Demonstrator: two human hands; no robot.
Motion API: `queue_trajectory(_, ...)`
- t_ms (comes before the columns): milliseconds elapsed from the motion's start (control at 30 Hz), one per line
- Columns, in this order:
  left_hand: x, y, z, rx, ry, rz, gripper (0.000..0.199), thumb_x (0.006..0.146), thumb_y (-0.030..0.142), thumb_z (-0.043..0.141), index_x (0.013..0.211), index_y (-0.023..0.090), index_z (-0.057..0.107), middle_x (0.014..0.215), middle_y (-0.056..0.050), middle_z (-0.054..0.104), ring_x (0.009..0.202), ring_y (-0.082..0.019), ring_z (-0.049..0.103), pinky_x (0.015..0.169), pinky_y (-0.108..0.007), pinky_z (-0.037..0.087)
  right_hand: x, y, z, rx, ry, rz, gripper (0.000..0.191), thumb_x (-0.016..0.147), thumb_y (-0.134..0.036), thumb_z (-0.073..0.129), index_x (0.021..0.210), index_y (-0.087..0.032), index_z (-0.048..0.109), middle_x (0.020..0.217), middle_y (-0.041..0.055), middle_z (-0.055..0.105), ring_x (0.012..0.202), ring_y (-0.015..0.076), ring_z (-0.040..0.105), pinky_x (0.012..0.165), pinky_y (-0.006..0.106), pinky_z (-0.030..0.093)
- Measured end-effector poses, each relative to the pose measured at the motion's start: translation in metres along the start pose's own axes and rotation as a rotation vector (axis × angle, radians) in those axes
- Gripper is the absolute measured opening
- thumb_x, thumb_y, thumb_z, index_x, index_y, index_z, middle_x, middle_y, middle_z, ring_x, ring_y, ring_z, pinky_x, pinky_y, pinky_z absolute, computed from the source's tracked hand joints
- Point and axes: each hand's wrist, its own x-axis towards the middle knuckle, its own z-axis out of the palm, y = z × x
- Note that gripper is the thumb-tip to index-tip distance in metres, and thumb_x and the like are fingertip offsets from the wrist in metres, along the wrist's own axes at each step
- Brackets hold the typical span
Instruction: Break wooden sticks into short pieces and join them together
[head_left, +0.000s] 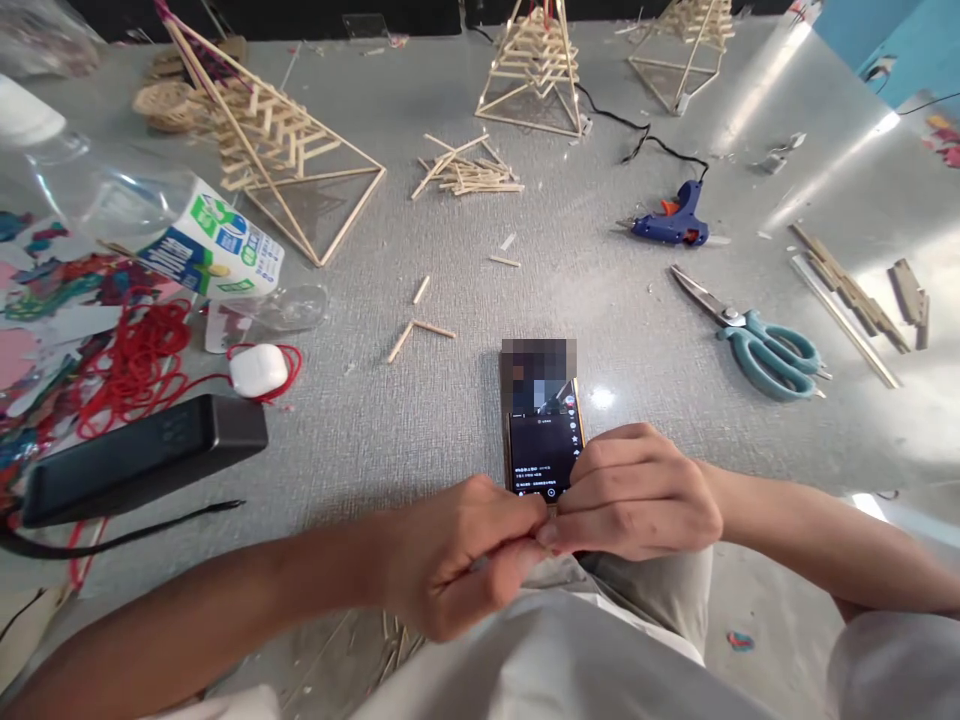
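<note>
My left hand (480, 550) and my right hand (637, 495) meet at the table's front edge, fingertips pinched together. Whatever they pinch is too small and covered to name. Just beyond them lies a smartphone (544, 445) with its screen lit, its lower end partly behind my fingers. Farther up the table, two short wooden sticks (421, 325) form a V, with a loose stick piece (421, 290) above. A pile of short sticks (476, 172) sits farther back. Blue-handled scissors (765, 350) lie open to the right, below a blue glue gun (671, 222) with a black cord.
Stick pyramids (292, 150) stand along the back, another pyramid (532, 75) in the middle. At left are a plastic bottle (165, 215), red cord (142, 360), a white case (259, 370) and a black power bank (142, 460). Wooden strips (844, 280) lie at far right.
</note>
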Motion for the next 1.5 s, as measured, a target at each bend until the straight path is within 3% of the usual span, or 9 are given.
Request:
queue_trajectory(133, -0.004, -0.002, 0.0, -0.035, -0.02, -0.054, 0.024, 0.095, 0.013, 0.049, 0.086, 0.024, 0.03, 0.063, 0.009, 0.024, 0.048, -0.008, 0.021, 0.046, -0.029, 0.021, 0.0, -0.001, 0.001, 0.014, 0.011, 0.046, 0.017, 0.102, -0.013, 0.063, 0.115, -0.009, 0.073, 0.09, 0.0064, 0.079, 0.077, 0.0142, 0.069, 0.063, 0.028, 0.056)
queue_trajectory(333, -0.007, -0.002, 0.003, -0.085, -0.042, -0.075, 0.026, 0.091, 0.009, 0.05, 0.086, 0.025, 0.029, 0.063, 0.01, 0.023, 0.047, -0.007, 0.021, 0.045, -0.028, 0.019, 0.002, -0.002, 0.006, 0.021, 0.08, 0.004, 0.014, 0.098, -0.012, 0.07, 0.11, -0.005, 0.073, 0.084, 0.0054, 0.076, 0.07, 0.0134, 0.068, 0.058, 0.027, 0.054)
queue_trajectory(567, -0.001, 0.002, 0.0, -0.134, -0.002, -0.082, 0.022, 0.098, 0.013, 0.047, 0.085, 0.024, 0.032, 0.062, 0.01, 0.022, 0.047, -0.008, 0.021, 0.046, -0.027, 0.022, 0.004, -0.004, 0.008, 0.051, 0.101, 0.035, 0.013, 0.098, -0.01, 0.071, 0.108, -0.003, 0.075, 0.082, 0.0081, 0.076, 0.071, 0.0145, 0.068, 0.06, 0.027, 0.054)
queue_trajectory(733, 0.0, 0.009, -0.004, -0.197, 0.005, -0.305, 0.026, 0.11, 0.03, 0.035, 0.085, 0.023, 0.039, 0.067, 0.006, 0.034, 0.055, -0.011, 0.03, 0.054, -0.029, 0.03, 0.008, -0.001, 0.003, 0.12, 0.06, 0.2, 0.014, 0.104, -0.013, 0.063, 0.111, -0.008, 0.074, 0.086, 0.0081, 0.08, 0.076, 0.014, 0.072, 0.068, 0.027, 0.059)
queue_trajectory(833, -0.002, 0.01, -0.003, -0.272, 0.058, -0.355, 0.031, 0.111, 0.038, 0.033, 0.086, 0.022, 0.042, 0.071, 0.004, 0.039, 0.06, -0.013, 0.032, 0.056, -0.03, 0.032, 0.01, 0.002, 0.0, 0.095, 0.051, 0.248, 0.011, 0.103, -0.015, 0.067, 0.109, -0.01, 0.075, 0.085, 0.0068, 0.08, 0.072, 0.0127, 0.071, 0.067, 0.026, 0.059)
queue_trajectory(1100, -0.004, 0.012, -0.002, -0.241, 0.067, -0.409, 0.04, 0.114, 0.049, 0.034, 0.092, 0.02, 0.051, 0.067, 0.006, 0.039, 0.06, -0.013, 0.036, 0.056, -0.028, 0.032, 0.015, 0.003, -0.004, 0.022, 0.058, 0.201, 0.01, 0.103, -0.015, 0.065, 0.104, -0.01, 0.073, 0.083, 0.007, 0.08, 0.07, 0.0129, 0.069, 0.065, 0.027, 0.058)
queue_trajectory(1300, -0.001, 0.01, -0.004, -0.289, 0.06, -0.501, 0.041, 0.112, 0.048, 0.039, 0.094, 0.017, 0.057, 0.061, 0.006, 0.043, 0.055, -0.011, 0.037, 0.054, -0.027, 0.031, 0.012, 0.004, -0.018, -0.374, -0.109, -0.059, 0.012, 0.102, -0.019, 0.066, 0.104, -0.013, 0.076, 0.082, 0.0033, 0.077, 0.071, 0.0134, 0.066, 0.059, 0.027, 0.054)
queue_trajectory(1400, 0.0, 0.009, -0.005, -0.366, 0.079, -0.533, 0.038, 0.112, 0.046, 0.04, 0.091, 0.018, 0.056, 0.058, 0.006, 0.044, 0.053, -0.011, 0.034, 0.053, -0.027, 0.03, 0.013, 0.004, -0.026, -0.418, -0.193, -0.091, 0.014, 0.102, -0.02, 0.067, 0.104, -0.013, 0.079, 0.086, 0.0037, 0.078, 0.075, 0.0137, 0.069, 0.059, 0.026, 0.056)
queue_trajectory(1500, -0.002, 0.01, -0.004, -0.406, 0.109, -0.562, 0.04, 0.112, 0.05, 0.042, 0.091, 0.018, 0.056, 0.057, 0.007, 0.04, 0.051, -0.01, 0.031, 0.05, -0.026, 0.026, 0.016, 0.004, -0.031, -0.403, -0.215, -0.118, 0.016, 0.098, -0.018, 0.071, 0.105, -0.007, 0.08, 0.088, 0.0077, 0.079, 0.077, 0.0163, 0.071, 0.057, 0.029, 0.056)
